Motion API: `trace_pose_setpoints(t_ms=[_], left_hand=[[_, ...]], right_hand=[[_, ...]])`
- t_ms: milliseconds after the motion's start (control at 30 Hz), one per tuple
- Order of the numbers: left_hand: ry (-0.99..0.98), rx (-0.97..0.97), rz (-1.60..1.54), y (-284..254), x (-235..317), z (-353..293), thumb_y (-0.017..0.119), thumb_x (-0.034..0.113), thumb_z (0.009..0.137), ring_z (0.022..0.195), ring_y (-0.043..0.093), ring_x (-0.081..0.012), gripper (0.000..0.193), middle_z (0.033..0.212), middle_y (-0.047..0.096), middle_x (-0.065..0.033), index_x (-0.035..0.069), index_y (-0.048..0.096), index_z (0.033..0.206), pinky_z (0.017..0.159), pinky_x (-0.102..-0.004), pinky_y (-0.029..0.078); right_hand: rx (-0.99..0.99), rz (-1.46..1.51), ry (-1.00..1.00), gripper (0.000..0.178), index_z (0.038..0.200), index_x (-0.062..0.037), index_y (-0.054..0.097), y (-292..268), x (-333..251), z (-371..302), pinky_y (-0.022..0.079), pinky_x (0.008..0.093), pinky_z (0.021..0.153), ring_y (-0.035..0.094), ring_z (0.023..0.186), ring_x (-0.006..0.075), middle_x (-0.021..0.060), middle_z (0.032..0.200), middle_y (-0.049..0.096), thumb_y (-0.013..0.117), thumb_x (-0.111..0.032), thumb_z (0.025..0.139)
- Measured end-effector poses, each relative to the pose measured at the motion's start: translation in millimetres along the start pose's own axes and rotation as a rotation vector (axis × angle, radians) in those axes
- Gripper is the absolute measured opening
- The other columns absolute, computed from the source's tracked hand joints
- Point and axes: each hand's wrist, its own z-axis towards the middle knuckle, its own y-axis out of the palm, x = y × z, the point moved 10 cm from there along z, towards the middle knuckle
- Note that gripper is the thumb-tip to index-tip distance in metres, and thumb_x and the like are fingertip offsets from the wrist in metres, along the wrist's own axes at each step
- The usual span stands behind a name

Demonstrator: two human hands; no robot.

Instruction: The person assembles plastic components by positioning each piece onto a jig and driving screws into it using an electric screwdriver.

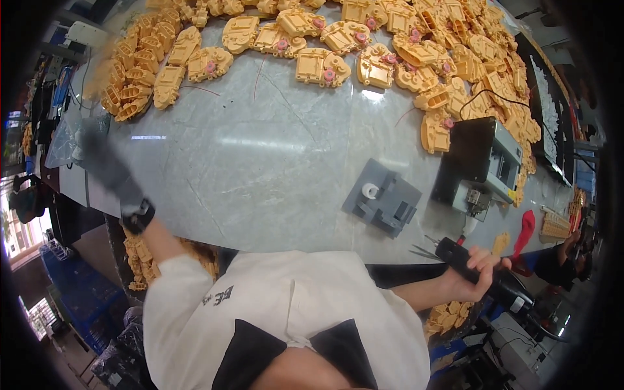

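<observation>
In my right hand [478, 270], fingers wrapped round it, is a black electric screwdriver [513, 289] at the table's right front edge. Two thin metal prongs [426, 248], like tweezer tips, show at its left end; whether the same hand holds them I cannot tell. My left hand [104, 159], in a grey glove, is stretched out over the table's left side, smeared by motion, its fingers unclear. Nearest to it is a heap of yellow plastic housings [140, 75], blurred at its left. A grey block fixture [383, 198] with a white ring [370, 190] lies between my hands, nearer the right.
More yellow housings [318, 67], many with pink round parts, line the far side of the grey table [247, 162] and pile up right. A black box-shaped machine [481, 156] stands right of the fixture. A red cloth-like piece [525, 231] and a person [565, 260] are farther right.
</observation>
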Motion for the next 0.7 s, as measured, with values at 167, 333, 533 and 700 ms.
trace_pose_setpoints(t_ms=[167, 333, 533, 700], left_hand=[[0.802, -0.96, 0.224, 197.3, 250.8, -171.3, 0.055, 0.053, 0.078, 0.097, 0.054, -0.0327, 0.064, 0.123, 0.047, -0.0182, 0.013, 0.044, 0.126, 0.08, -0.0433, 0.044], [0.558, -0.906, 0.332, 245.0, 234.9, -187.8, 0.059, 0.031, 0.074, 0.106, 0.045, -0.0359, 0.048, 0.128, 0.037, -0.0132, 0.021, 0.048, 0.12, 0.079, -0.0466, 0.045], [0.609, -0.811, 0.278, 223.1, 207.8, -167.3, 0.063, 0.028, 0.072, 0.102, 0.049, -0.0341, 0.047, 0.122, 0.04, -0.014, 0.018, 0.049, 0.115, 0.076, -0.0414, 0.048], [0.71, -0.975, 0.494, 218.2, 213.4, -163.1, 0.064, 0.031, 0.073, 0.098, 0.053, -0.0331, 0.051, 0.115, 0.043, -0.0147, 0.015, 0.045, 0.118, 0.074, -0.0436, 0.05]], right_hand=[[-0.088, 0.019, 0.016, 0.042, 0.112, -0.0022, 0.043, 32.7, 2.1, -17.0, 0.036, 0.0295, 0.058, 0.041, 0.048, 0.0136, 0.0033, 0.06, 0.04, 0.047, -0.004, 0.07], [-0.006, -0.085, -0.065, 0.042, 0.111, -0.0031, 0.041, -12.7, -27.7, -23.8, 0.036, 0.0288, 0.059, 0.043, 0.051, 0.013, 0.003, 0.06, 0.04, 0.047, -0.001, 0.07], [0.306, -0.346, 0.001, 0.039, 0.107, -0.0012, 0.042, -61.6, 15.8, -34.2, 0.041, 0.0293, 0.059, 0.046, 0.051, 0.013, 0.0047, 0.065, 0.048, 0.052, 0.004, 0.07], [0.231, -0.229, 0.05, 0.037, 0.106, -0.0014, 0.044, -43.9, 40.0, -36.0, 0.043, 0.0304, 0.058, 0.047, 0.05, 0.0145, 0.0055, 0.064, 0.049, 0.053, 0.005, 0.071]])
